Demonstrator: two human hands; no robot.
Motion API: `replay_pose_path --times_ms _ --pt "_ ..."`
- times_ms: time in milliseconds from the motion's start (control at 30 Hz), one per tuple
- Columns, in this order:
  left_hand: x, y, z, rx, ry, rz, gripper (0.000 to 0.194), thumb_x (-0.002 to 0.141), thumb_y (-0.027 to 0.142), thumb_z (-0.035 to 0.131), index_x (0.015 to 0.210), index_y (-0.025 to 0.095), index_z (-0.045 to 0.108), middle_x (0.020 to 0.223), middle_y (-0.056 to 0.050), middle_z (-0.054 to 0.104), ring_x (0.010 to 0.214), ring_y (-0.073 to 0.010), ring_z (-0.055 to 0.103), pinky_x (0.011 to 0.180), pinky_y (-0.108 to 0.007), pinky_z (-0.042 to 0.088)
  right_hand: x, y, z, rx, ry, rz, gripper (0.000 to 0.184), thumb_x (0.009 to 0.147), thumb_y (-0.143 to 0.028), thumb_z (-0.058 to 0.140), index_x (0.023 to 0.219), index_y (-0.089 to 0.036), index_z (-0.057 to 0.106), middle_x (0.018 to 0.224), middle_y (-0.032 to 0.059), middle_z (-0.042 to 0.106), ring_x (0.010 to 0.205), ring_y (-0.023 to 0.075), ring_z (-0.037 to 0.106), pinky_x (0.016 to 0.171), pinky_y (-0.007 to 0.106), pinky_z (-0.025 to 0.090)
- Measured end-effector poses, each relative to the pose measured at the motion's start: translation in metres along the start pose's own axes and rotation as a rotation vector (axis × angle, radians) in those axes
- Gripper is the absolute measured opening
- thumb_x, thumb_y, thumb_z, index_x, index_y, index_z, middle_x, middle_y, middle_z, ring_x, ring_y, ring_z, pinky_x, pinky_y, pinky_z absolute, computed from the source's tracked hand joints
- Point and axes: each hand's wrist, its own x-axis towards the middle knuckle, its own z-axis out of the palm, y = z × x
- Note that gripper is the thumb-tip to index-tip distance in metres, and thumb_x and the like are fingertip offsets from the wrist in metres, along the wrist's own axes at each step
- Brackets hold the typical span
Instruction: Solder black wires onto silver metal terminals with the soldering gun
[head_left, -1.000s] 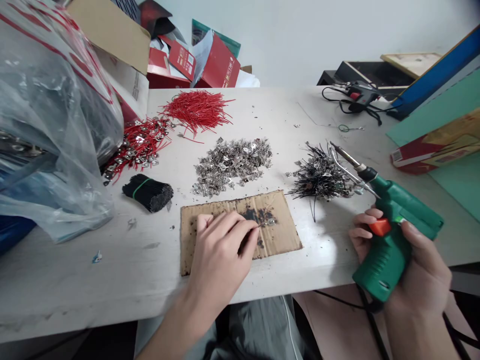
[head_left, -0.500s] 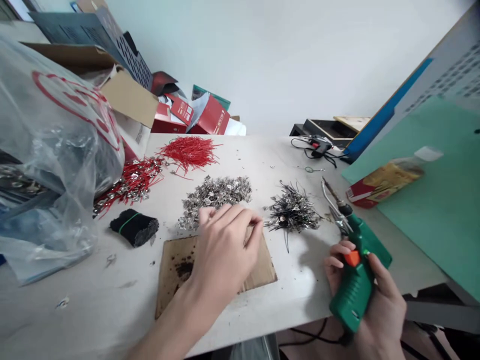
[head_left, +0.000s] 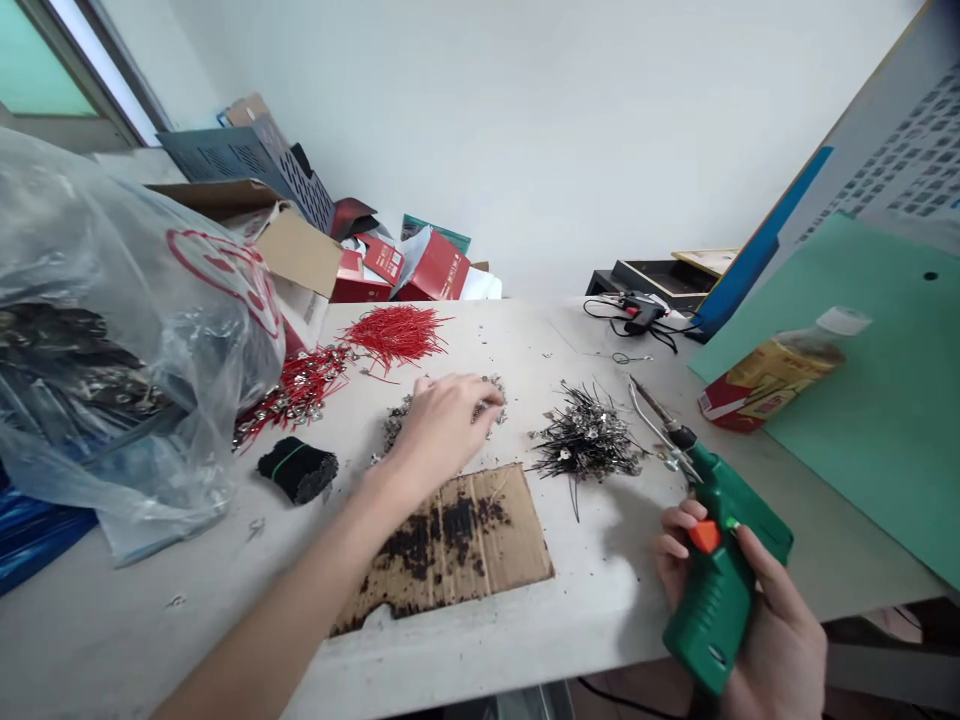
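While the right hand [head_left: 776,625] wraps the handle of the green soldering gun [head_left: 709,615] near the heap of black wires [head_left: 589,440], the left hand [head_left: 448,422] curls over the pile of metal tabs [head_left: 393,426] beyond the cardboard [head_left: 514,530]; whether its fingertips pinch one cannot be told. The tabs look light and stiff, best taken by an edge; the gun seems rigid, safest held clear of its metal tip [head_left: 651,398].

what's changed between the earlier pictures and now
The left hand has moved forward, off the cardboard to the pile of metal pieces. The wired piece it pinched earlier is out of sight. The right hand still grips the green soldering gun; the black wire pile stayed put.
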Motion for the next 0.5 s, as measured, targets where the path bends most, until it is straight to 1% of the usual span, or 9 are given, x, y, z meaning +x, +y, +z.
replay_pose_path --times_ms 67,133,200,300,400,500 --pt "-0.008 -0.018 -0.013 0.107 -0.054 -0.010 0.011 0.094 0.022 0.063 0.095 0.025 0.073 0.104 0.000 0.076 0.102 -0.0248 0.066 0.099 -0.052 0.038 0.000 0.000 0.001 -0.003 0.004 0.010 0.034 0.083 -0.024 0.070 0.115 -0.013 0.068 0.104 0.0095 0.057 0.089 0.0171 0.058 0.066 0.026 0.059" --pt "-0.015 -0.030 -0.016 0.165 -0.104 -0.002 0.009 0.092 0.024 0.065 0.097 0.025 0.073 0.105 -0.001 0.075 0.103 -0.0253 0.065 0.100 -0.052 0.038 0.000 0.001 0.002 -0.010 0.004 0.016 0.033 0.083 -0.024 0.070 0.115 -0.013 0.069 0.105 0.0100 0.056 0.089 0.0169 0.058 0.066 0.025 0.059" --pt "-0.019 -0.033 -0.011 0.185 -0.129 0.021 0.010 0.093 0.027 0.066 0.100 0.025 0.073 0.107 -0.002 0.074 0.105 -0.0251 0.064 0.100 -0.051 0.038 0.000 0.001 0.002 -0.029 0.001 0.013 0.032 0.083 -0.024 0.070 0.113 -0.014 0.069 0.105 0.0100 0.056 0.088 0.0171 0.058 0.066 0.026 0.059" --pt "-0.018 -0.028 0.005 0.215 -0.102 0.085 0.013 0.094 0.028 0.065 0.103 0.023 0.073 0.104 -0.004 0.072 0.103 -0.0251 0.064 0.100 -0.051 0.038 0.000 0.000 0.002 -0.061 -0.014 -0.007 0.030 0.083 -0.023 0.069 0.113 -0.017 0.069 0.104 0.0092 0.056 0.087 0.0174 0.057 0.064 0.026 0.059" --pt "-0.013 -0.023 0.018 0.237 -0.070 0.131 0.012 0.094 0.027 0.064 0.098 0.021 0.074 0.099 -0.005 0.071 0.099 -0.0258 0.063 0.099 -0.054 0.038 -0.001 0.000 0.004 -0.046 0.002 -0.021 0.035 0.081 -0.019 0.067 0.116 -0.014 0.068 0.103 0.0095 0.055 0.085 0.0171 0.056 0.061 0.026 0.057" --pt "-0.011 -0.025 0.026 0.235 -0.062 0.149 0.015 0.095 0.022 0.060 0.089 0.020 0.074 0.094 -0.005 0.071 0.095 -0.0249 0.063 0.099 -0.055 0.036 -0.003 -0.001 0.008 -0.039 0.056 -0.022 0.040 0.080 -0.016 0.066 0.119 -0.010 0.067 0.102 0.0100 0.054 0.083 0.0160 0.055 0.057 0.024 0.056"
